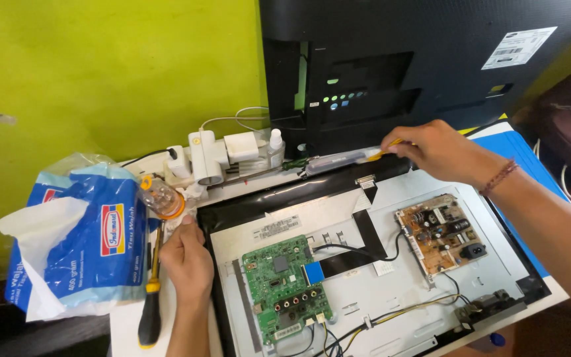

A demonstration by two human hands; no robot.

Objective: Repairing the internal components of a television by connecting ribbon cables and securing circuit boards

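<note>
Green board: circuit board (pixel 285 284) low on the opened panel (pixel 365 277), just right of left hand (pixel 186 261).
Left grip: curled, resting at panel edge, holding nothing.
Right grip: right hand (pixel 441 149) pinched on yellow tool (pixel 383 153) at panel's top edge.

head-worn view, looking down, close workbench (pixel 133 324)

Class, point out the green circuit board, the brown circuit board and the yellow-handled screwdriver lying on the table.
green circuit board (pixel 284 283): head view, centre of the board.
brown circuit board (pixel 439 233): head view, middle of the board.
yellow-handled screwdriver (pixel 150 317): head view, on its black and yellow handle.
</note>
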